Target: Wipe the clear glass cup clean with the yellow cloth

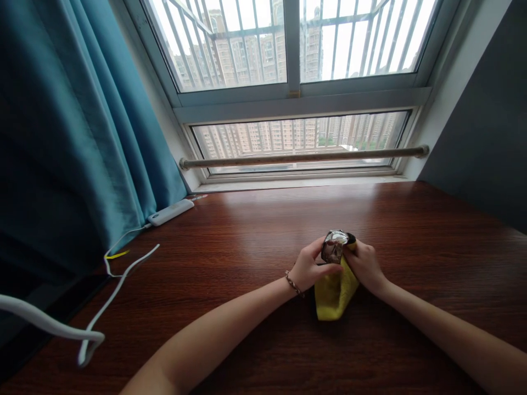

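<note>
It looked like a room in a flat high up in a city, a bedroom or study at home. A dark wooden desk ran right up to a wide window at twelve o'clock, with white security bars and a wooden rail across the lower pane. Beyond the glass stood rows of tall apartment blocks. Heavy teal curtains hung at nine to ten o'clock, and a white power strip with a loose white cable lay below them
</note>
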{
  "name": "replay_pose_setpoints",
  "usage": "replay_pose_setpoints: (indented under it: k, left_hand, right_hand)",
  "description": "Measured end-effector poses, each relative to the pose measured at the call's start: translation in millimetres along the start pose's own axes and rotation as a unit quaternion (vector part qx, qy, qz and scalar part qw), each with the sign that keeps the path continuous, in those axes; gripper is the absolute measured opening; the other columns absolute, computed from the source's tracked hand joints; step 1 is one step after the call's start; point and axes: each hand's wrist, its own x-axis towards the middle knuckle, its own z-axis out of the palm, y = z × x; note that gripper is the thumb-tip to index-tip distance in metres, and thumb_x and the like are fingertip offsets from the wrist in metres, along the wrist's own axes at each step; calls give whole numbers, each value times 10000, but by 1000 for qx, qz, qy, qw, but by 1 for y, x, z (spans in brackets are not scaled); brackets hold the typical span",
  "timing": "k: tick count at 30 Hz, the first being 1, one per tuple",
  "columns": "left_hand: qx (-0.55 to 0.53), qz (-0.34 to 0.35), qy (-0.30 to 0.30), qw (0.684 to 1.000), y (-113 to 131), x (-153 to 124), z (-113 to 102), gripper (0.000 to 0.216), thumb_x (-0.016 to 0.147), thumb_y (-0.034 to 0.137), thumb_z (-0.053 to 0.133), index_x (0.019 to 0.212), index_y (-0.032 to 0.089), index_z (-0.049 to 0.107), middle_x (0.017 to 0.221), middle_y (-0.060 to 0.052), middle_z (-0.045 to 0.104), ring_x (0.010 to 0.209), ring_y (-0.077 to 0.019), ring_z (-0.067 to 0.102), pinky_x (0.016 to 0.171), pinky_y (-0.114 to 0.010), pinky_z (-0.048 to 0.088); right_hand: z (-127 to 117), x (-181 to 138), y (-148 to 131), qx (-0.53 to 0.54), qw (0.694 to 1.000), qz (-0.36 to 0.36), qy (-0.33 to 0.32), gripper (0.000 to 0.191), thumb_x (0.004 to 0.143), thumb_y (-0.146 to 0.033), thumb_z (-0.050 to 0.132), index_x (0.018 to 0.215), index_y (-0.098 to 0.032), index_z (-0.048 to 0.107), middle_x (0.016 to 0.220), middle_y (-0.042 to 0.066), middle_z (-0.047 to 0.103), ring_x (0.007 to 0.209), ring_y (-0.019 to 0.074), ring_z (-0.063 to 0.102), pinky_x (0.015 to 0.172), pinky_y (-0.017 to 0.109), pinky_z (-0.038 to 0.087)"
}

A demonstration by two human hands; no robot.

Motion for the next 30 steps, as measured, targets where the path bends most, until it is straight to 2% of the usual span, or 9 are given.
replay_pose_setpoints:
  k: [3, 6, 12, 15, 17, 19, 23, 26, 30]
  left_hand:
    - [-24, -28, -11, 999, -3, 0, -2, 494, 694, 325, 693, 1132, 139, 562, 1102, -83, 602, 1044, -244, 539, 938, -331, 412]
    - [-36, -46, -5, 998, -7, 0, -4, 449, 731, 364, 653, 1096, 115, 576, 1058, -91, 616, 997, -238, 559, 896, -320, 432]
    - [-47, -59, 1, 997, -10, 0, -3, 444, 701, 348, 685, 1052, 95, 584, 986, -92, 620, 928, -217, 561, 841, -301, 442]
    - [-57, -56, -16, 997, -6, -1, -1, 561, 618, 308, 752, 1105, 112, 554, 1017, -93, 602, 932, -222, 556, 801, -292, 464]
    - [-54, -46, -13, 997, -4, -1, 0, 627, 579, 279, 777, 1137, 129, 535, 1086, -96, 571, 997, -237, 527, 832, -293, 453]
    - [-48, -36, -7, 998, -3, -1, -1, 603, 584, 261, 776, 1126, 127, 547, 1095, -94, 564, 1028, -241, 507, 884, -301, 421]
    - [-61, -37, -15, 997, -6, 0, -2, 501, 643, 275, 736, 1082, 101, 571, 1007, -94, 605, 957, -231, 547, 869, -309, 425]
    - [-81, -38, -12, 996, -5, 0, -2, 533, 671, 283, 715, 1142, 112, 534, 1072, -103, 596, 994, -238, 546, 875, -309, 432]
    - [-88, -45, -5, 995, -1, -2, -1, 534, 676, 281, 712, 1152, 112, 541, 1083, -109, 602, 1001, -241, 552, 883, -309, 433]
  right_hand:
    - [0, -1, -2, 17, 1000, -1, -1, 227, 824, -371, 447, 840, -164, 536, 743, 69, 617, 654, 244, 566, 580, 298, 367]
    - [0, -1, -2, 29, 1000, -3, -11, 220, 815, -364, 481, 886, -163, 539, 766, 53, 618, 663, 232, 567, 593, 289, 375]
    - [0, -1, 1, 31, 999, 12, -14, 199, 801, -358, 499, 755, -178, 569, 657, 22, 594, 591, 215, 541, 547, 279, 341]
    - [1, -1, 3, 29, 999, 21, -9, 249, 803, -377, 492, 671, -177, 557, 607, 25, 577, 546, 210, 518, 520, 281, 317]
    - [1, -1, 4, 30, 999, 23, -11, 298, 810, -400, 490, 615, -179, 538, 567, 24, 559, 511, 204, 497, 502, 281, 300]
    - [1, -1, 3, 35, 999, 20, -14, 325, 819, -417, 485, 602, -180, 532, 551, 23, 551, 498, 201, 489, 494, 281, 296]
    - [0, -2, -2, 57, 998, 2, -14, 258, 826, -404, 491, 766, -165, 566, 674, 33, 600, 597, 214, 540, 550, 273, 356]
    - [0, -2, -5, 63, 998, -8, -12, 240, 826, -386, 505, 870, -158, 565, 758, 39, 617, 669, 218, 563, 598, 269, 377]
    - [-3, -1, -3, 42, 999, -11, -2, 226, 825, -379, 523, 749, -173, 578, 647, 15, 586, 570, 198, 524, 538, 268, 335]
